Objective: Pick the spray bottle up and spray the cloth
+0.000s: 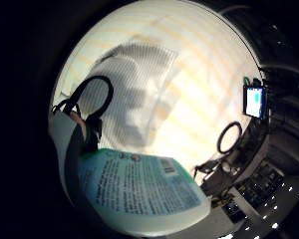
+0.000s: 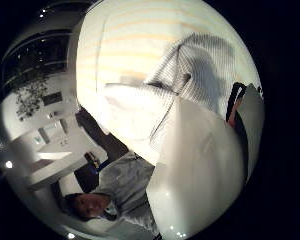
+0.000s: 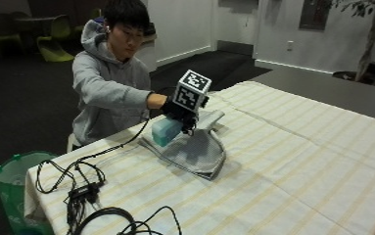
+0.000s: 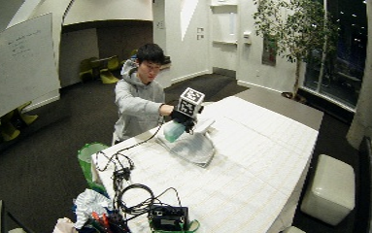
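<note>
One label-side view of gripped spray bottle [image 1: 139, 191]

a person in a grey hooded sweatshirt [image 3: 105, 83]; the right hand [image 3: 174, 110] wears a black glove.

Outside view: camera stands off the table [image 3: 291, 161] near one long edge, facing me across the near corner, close enough that the cloth [image 3: 197, 152] sits mid-picture. Wide outside view: same side, farther back and higher, takes in the whole table [image 4: 250, 160] and the room.

Palm view, little finger side: looks out from my right hand [image 3: 177, 110], very near the spray bottle [image 1: 139, 191], with the cloth [image 1: 134, 94] on the tablecloth beyond.

Palm view, thumb side: looks along the bottle [image 2: 200, 170] to the same cloth [image 2: 200, 70].

All four views share cloth and bottle.
</note>
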A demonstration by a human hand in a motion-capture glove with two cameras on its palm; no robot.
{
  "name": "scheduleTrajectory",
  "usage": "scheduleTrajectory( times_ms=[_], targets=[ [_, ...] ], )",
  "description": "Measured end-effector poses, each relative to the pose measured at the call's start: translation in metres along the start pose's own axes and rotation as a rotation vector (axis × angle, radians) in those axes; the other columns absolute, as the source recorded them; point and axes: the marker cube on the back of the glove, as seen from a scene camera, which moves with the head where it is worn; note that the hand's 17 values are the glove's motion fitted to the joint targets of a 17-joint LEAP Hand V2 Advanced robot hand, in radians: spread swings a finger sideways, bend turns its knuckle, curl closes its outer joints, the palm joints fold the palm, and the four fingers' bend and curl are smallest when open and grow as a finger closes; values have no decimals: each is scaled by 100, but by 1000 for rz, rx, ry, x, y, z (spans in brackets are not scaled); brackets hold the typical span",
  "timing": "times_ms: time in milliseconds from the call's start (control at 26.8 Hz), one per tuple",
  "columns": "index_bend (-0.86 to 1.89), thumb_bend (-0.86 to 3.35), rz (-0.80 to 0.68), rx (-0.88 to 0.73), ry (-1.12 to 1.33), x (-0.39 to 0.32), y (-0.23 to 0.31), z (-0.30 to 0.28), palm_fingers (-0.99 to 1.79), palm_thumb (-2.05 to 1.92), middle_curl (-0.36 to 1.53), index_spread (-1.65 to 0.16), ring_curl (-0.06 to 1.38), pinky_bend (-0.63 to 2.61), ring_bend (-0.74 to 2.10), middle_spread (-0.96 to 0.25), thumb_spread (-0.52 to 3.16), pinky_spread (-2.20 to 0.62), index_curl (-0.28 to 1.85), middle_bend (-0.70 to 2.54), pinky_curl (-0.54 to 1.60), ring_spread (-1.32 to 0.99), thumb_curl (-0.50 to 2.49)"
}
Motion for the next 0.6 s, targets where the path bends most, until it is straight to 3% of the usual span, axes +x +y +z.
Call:
scheduleTrajectory(
  times_ms=[261,597],
  targets=[
    [55,-3,-140,76,-186,-34,8,4,140,96,52,-21,45,30,62,-7,10,-26,58,71,42,-17,76],
    [55,-3,-535,448,-888,-138,38,-43,140,96,52,-21,45,30,62,-7,10,-26,58,71,42,-17,76]
  ],
)
